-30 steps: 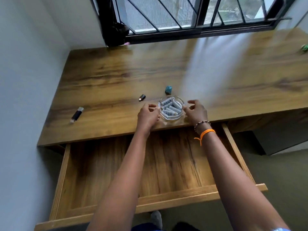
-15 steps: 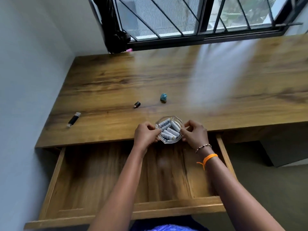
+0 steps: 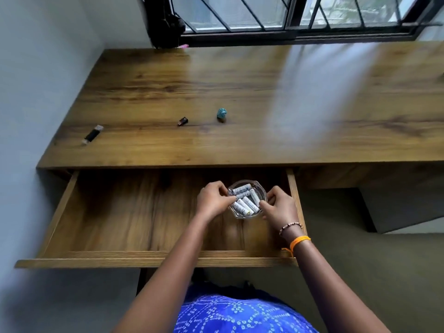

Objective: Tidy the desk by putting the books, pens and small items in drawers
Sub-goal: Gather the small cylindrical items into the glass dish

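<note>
I am watching left hand [image 3: 212,200] and right hand [image 3: 278,207] pinching rim of glass dish [image 3: 247,197] holding batteries [image 3: 245,204], inside open drawer [image 3: 134,217], right rear. I am advising level, slow lowering before releasing.

one glass dish [image 3: 262,192], five batteries [image 3: 247,205], one drawer [image 3: 60,210]
</note>
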